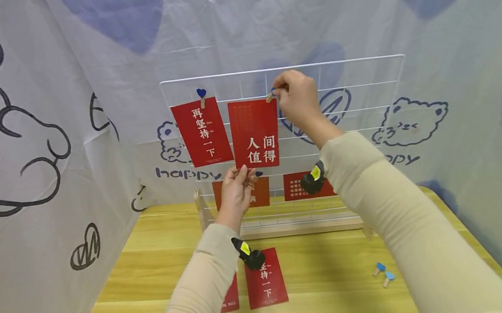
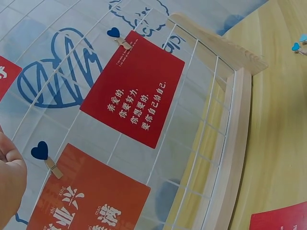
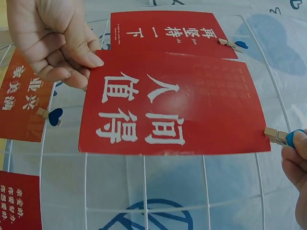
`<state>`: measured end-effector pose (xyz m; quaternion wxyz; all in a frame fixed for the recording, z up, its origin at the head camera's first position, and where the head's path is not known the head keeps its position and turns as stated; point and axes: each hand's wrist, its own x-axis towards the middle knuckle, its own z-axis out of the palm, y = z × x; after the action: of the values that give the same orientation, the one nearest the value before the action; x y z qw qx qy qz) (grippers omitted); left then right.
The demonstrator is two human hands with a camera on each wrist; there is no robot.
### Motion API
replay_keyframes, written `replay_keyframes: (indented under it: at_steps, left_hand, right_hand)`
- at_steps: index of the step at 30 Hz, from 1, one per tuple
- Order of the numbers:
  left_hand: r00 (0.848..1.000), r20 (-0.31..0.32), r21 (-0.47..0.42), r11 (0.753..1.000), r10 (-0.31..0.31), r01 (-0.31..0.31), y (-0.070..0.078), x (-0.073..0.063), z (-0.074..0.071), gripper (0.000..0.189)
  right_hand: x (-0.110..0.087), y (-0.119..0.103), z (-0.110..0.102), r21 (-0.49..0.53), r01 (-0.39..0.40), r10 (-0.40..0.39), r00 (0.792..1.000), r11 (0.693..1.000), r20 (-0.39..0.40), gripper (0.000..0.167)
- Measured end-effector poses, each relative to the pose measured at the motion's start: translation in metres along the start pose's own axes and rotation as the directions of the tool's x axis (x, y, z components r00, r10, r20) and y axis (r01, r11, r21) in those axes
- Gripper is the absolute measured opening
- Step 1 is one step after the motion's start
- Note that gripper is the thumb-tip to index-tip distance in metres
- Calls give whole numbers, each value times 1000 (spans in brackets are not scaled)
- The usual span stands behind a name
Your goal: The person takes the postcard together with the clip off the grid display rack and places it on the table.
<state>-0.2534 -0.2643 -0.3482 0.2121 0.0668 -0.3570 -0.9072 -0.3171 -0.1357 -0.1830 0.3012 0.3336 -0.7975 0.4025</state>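
Left hand (image 1: 236,192) pinches card (image 1: 253,126); wood-grain table (image 1: 331,285) below (printed cloth (image 1: 260,19) behind).

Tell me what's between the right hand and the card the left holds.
A wooden clip: the right hand pinches one end, the other meets the red card at a corner. The right wrist view shows this.

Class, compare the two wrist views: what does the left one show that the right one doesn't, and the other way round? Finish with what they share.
Only the left wrist view shows two loose clips and a flat card on the table.

Only the right wrist view shows the right hand pinching a clip, and a hanging card behind the held card.

Both show the grid, the left hand, the orange card, the four-line card and the held card, though the left view catches just its corner.
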Motion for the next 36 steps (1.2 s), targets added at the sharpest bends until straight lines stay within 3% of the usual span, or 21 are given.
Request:
replay_keyframes:
  at_steps: [4,11,20,36]
  left_hand:
    - [1000,11,7,1000,9,-9,0,1,-1,16]
    - [1000,-10,31,999,-27,27,-1,-1,-2,15]
    - [999,6,53,998,-41,40,-4,-5,-8,15]
    - [996,10,120,989,-94,92,-23,-15,-33,17]
  right_hand:
    - [-3,4,-5,19,-24,24,1000,1000,-6,7]
    - [-9,10,-8,31,-116,114,993,993,34,7]
    - [-16,18,-11,93,-161,158,987,983,32,6]
    - [-46,43,-10,175,-277,275,961,945,36,4]
